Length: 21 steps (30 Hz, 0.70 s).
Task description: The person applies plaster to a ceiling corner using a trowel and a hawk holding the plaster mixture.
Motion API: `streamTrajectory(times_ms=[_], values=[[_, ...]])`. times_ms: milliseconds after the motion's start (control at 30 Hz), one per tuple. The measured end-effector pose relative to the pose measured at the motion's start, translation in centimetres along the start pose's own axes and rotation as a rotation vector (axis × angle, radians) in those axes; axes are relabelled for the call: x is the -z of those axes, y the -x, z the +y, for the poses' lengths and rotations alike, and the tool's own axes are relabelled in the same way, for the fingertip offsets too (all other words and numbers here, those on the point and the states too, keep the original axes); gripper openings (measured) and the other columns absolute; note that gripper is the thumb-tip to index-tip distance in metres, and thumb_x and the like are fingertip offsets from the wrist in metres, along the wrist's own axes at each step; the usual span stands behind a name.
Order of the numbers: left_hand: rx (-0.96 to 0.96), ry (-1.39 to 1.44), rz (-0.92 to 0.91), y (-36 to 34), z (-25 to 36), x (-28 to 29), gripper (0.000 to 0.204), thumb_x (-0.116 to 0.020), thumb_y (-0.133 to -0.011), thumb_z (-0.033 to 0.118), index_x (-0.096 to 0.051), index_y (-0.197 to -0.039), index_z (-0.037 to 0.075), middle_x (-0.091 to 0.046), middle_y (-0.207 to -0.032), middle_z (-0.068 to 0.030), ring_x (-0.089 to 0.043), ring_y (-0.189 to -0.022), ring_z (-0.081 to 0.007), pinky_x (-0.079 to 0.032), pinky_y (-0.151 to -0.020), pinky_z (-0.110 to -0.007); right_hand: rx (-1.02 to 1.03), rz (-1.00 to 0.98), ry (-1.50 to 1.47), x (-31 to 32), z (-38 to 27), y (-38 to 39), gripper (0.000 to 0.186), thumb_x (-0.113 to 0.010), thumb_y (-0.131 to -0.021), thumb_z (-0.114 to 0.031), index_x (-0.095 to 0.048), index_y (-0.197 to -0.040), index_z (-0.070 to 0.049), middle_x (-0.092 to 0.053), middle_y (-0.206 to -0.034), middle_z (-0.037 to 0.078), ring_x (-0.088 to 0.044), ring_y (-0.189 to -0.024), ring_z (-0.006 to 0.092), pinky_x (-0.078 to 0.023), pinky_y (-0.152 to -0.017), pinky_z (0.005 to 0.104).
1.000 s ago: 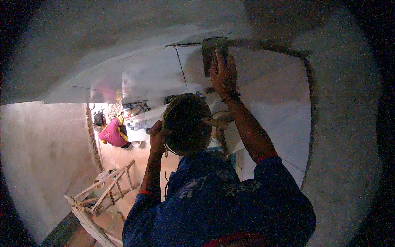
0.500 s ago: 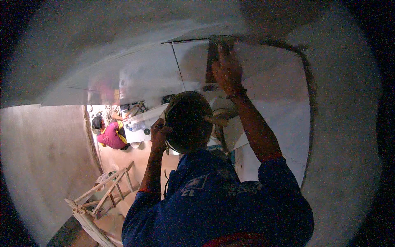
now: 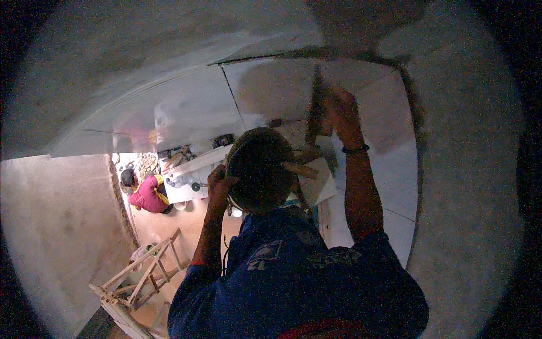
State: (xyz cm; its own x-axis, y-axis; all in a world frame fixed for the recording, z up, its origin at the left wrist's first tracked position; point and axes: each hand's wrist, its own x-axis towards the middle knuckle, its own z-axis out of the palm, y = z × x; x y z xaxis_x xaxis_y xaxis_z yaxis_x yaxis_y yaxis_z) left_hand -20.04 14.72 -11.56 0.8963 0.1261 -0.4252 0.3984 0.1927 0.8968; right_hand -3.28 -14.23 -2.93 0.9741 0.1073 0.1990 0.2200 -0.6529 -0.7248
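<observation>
My left hand [image 3: 219,186] is closed on the rim of a round dark bowl [image 3: 259,175] in front of my chest. A short light wooden piece, like a tool handle [image 3: 302,170], sticks out past the bowl's right side; its other end is hidden. Up and to the right, my raised right hand [image 3: 343,116] is closed on a long, dark, flat-bladed tool [image 3: 315,104]. That blade lies at or close to the pale wall tiles [image 3: 271,87]. Dimness and blur hide the fingers' exact grip.
Rough grey plaster [image 3: 468,169] borders the tiles. At lower left stands a wooden frame [image 3: 149,265], like a ladder or trestle. Further off, a person in a pink top [image 3: 148,193] crouches beside a white board [image 3: 183,189]. A bare wall [image 3: 62,209] rises at left.
My right hand and the flat tool have moved down and to the right across the tiles. My left hand stays on the bowl. The view has shifted slightly.
</observation>
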Motion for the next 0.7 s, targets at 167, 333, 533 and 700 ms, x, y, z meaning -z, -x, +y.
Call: streamTrajectory(times_ms=[167,333,533,700], values=[[0.010,-0.131,0.008,-0.1,-0.2,0.7,0.016,-0.057,-0.059,-0.002,-0.049,-0.072,0.003,-0.053,-0.071,-0.0029,-0.047,-0.064,-0.0128,-0.040,-0.060,-0.026,-0.394,0.322,-0.920,2.0,4.9,-0.3,0.030,-0.051,-0.078,-0.021,-0.055,-0.101,-0.002,-0.058,-0.089,0.008,-0.054,-0.079,0.0152,-0.045,-0.068,0.0304],[-0.039,-0.303,0.045,-1.4,-1.9,1.8,0.016,-0.056,-0.058,-0.004,-0.047,-0.069,0.005,-0.048,-0.066,-0.0009,-0.044,-0.061,-0.0121,-0.039,-0.058,-0.026,-0.180,0.424,-0.498,-1.8,7.9,-2.6,0.027,-0.050,-0.080,-0.022,-0.057,-0.097,-0.002,-0.058,-0.090,0.006,-0.055,-0.080,0.0178,-0.046,-0.069,0.0311],[-0.059,-0.098,0.032,-0.1,0.2,1.4,0.013,-0.056,-0.058,0.004,-0.049,-0.069,0.005,-0.048,-0.066,0.0004,-0.045,-0.062,-0.0109,-0.037,-0.059,-0.024,0.000,0.377,-0.339,-7.3,0.5,-2.6,0.026,-0.050,-0.079,-0.021,-0.058,-0.095,-0.002,-0.057,-0.085,0.007,-0.053,-0.076,0.0172,-0.044,-0.066,0.0314],[-0.074,-0.058,-0.018,2.2,1.7,1.0,0.014,-0.056,-0.058,0.007,-0.050,-0.070,0.004,-0.049,-0.065,-0.0002,-0.045,-0.062,-0.0113,-0.037,-0.059,-0.024,-0.259,0.109,-0.490,-12.3,-7.2,-0.5,0.028,-0.049,-0.080,-0.022,-0.057,-0.098,-0.002,-0.056,-0.085,0.005,-0.052,-0.074,0.0154,-0.044,-0.066,0.0296]])
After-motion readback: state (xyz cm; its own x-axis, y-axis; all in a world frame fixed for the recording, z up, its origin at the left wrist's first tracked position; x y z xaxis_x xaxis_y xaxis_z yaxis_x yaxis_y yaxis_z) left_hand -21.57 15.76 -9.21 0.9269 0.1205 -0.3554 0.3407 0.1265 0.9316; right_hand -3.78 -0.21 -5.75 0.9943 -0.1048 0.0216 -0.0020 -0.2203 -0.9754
